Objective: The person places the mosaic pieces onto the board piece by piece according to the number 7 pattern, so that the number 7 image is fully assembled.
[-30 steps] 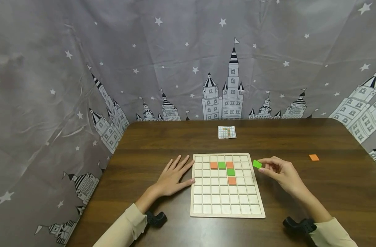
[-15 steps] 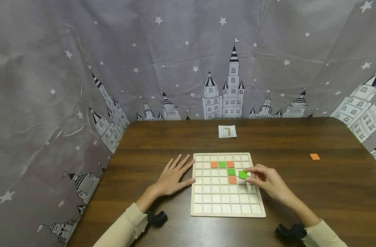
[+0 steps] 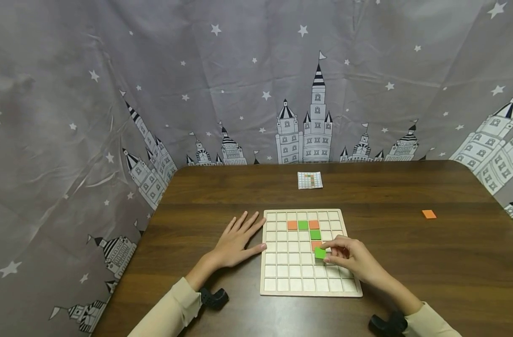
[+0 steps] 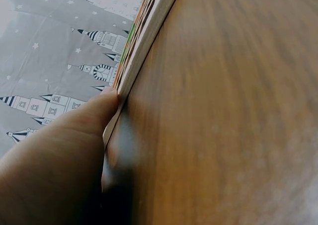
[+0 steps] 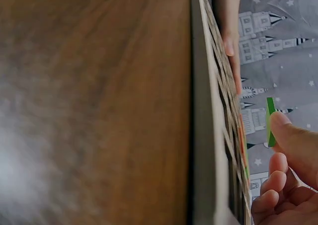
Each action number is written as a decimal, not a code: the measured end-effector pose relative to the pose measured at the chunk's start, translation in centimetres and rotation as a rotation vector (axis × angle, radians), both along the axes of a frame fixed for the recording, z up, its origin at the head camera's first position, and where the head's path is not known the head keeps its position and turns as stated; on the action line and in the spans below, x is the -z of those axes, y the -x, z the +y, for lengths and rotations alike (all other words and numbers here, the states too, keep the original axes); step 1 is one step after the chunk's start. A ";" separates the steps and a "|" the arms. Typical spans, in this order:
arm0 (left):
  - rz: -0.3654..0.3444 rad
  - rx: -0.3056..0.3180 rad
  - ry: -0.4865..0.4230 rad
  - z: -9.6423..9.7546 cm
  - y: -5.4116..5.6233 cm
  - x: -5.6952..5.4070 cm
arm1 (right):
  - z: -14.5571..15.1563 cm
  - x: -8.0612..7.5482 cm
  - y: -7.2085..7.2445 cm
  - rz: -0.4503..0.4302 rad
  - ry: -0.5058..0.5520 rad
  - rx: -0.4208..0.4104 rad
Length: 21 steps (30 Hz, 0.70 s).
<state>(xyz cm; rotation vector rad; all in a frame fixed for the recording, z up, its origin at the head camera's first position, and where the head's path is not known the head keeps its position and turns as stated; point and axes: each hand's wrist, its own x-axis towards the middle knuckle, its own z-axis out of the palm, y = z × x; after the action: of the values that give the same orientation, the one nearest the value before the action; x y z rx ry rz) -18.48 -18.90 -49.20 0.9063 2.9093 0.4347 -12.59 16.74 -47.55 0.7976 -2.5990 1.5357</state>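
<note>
My right hand (image 3: pixel 351 256) pinches a green square tile (image 3: pixel 320 253) between thumb and fingers. In the head view the tile overlaps the cell just below the lower orange tile (image 3: pixel 315 245); the right wrist view shows the held tile (image 5: pixel 270 121) raised off the board. The pale wooden grid board (image 3: pixel 281 283) bears an orange, green, orange row, with a green and an orange tile running down from its right end. With fingers spread, my left hand (image 3: pixel 235 244) lies flat on the table, fingertips at the board's left edge. Its thumb (image 4: pixel 102 108) touches that edge in the left wrist view.
Beyond the board lies a small printed card (image 3: pixel 309 180) with a coloured grid pattern. A loose orange tile (image 3: pixel 429 214) sits on the brown table (image 3: pixel 222 192) to the right. A grey curtain (image 3: pixel 239 70) with castles and stars hangs behind the table.
My right hand has carried the green tile leftward and nearer, from beside the board's right edge to over the column of tiles. The left hand has stayed in place.
</note>
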 end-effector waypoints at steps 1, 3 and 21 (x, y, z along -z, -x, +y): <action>-0.002 0.000 0.001 0.0 0.0 0.0 | -0.1 0.1 0.0 -0.008 -0.005 -0.005; -0.002 -0.001 0.004 0.0 0.0 0.0 | -0.2 0.3 -0.1 -0.023 -0.017 -0.015; -0.001 -0.008 0.003 0.0 -0.1 -0.1 | -0.5 0.3 -0.3 -0.013 -0.086 0.015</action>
<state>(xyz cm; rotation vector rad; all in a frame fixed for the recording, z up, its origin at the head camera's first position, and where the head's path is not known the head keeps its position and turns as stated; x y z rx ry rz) -18.39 -18.87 -49.14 0.8935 2.9128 0.4314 -12.25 16.20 -47.85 0.7742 -2.6904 1.4385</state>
